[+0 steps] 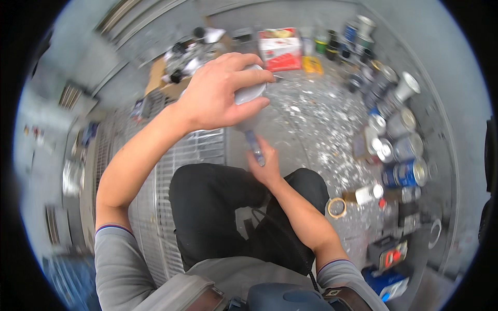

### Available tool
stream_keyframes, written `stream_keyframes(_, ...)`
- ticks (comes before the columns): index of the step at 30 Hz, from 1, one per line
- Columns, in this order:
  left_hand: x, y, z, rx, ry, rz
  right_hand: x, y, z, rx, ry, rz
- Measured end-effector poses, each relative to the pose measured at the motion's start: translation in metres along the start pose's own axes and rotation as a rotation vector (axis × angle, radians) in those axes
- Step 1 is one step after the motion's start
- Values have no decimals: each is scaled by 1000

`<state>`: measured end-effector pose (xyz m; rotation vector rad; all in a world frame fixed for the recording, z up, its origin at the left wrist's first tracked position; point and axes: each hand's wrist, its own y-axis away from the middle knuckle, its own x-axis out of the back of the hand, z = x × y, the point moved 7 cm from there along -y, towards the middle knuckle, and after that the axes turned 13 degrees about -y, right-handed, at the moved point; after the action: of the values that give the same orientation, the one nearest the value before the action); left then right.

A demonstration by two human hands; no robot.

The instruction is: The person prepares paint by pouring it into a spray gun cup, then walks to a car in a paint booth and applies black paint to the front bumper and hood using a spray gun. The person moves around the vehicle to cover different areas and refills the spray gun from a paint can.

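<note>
My left hand (pixel 220 90) is raised in front of me, its fingers and thumb curved around the rim of a pale round cup (pixel 250 93). Below the cup, a narrow blue-grey metallic part (pixel 254 147) runs down to my right hand (pixel 267 163), which is closed around it just above my knees. Cup and metal part line up as one tool, which looks like a paint spray gun with its cup on top. Blur and my left hand hide where the two join.
Cans and bottles (pixel 402 122) crowd the right wall, with a tape roll (pixel 337 208) nearer me. A red and white box (pixel 280 49) and an overfilled cardboard box (pixel 156 78) stand at the back. Metal grating (pixel 171 155) lies left; pale specks cover the floor (pixel 311 135).
</note>
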<state>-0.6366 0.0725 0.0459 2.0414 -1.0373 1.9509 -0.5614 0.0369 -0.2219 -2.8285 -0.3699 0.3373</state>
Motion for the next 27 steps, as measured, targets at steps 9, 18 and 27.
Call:
stream_keyframes(9,66,150,-61,292,-129,-44,-158,29,28,-217,-213,-605)
stream_keyframes(18,64,281,-105,693,-311,60,-266,46,96,148,53,-572)
stream_keyframes(27,6,329,-3,711,221,-25,-316,-84,234,-306,277,-175)
